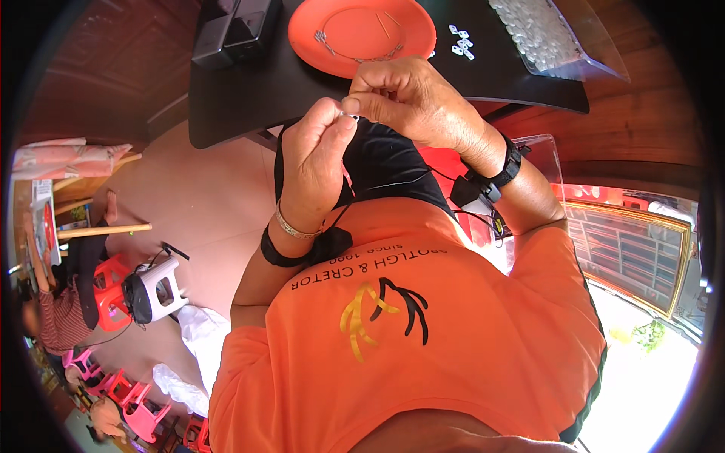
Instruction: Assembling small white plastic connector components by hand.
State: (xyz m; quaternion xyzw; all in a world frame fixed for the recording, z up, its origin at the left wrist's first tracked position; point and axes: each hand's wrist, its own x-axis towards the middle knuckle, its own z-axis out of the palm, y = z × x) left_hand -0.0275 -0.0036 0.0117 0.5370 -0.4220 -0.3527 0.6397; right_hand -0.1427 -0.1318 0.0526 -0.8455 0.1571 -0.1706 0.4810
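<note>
Just one small piece [351, 116] between two hands [313, 157] [415, 102], near one plate [306, 39]

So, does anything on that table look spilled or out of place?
Nothing looks plainly damaged. A few small white pieces lie loose on the black table between the orange plate and the clear tray, outside both, which looks slightly stray, though perhaps deliberate.

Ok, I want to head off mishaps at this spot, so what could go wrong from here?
The tiny white piece held between the left hand and right hand could slip and drop, being right by the near edge of the black table. The loose white pieces beside the orange plate might get knocked away.
</note>
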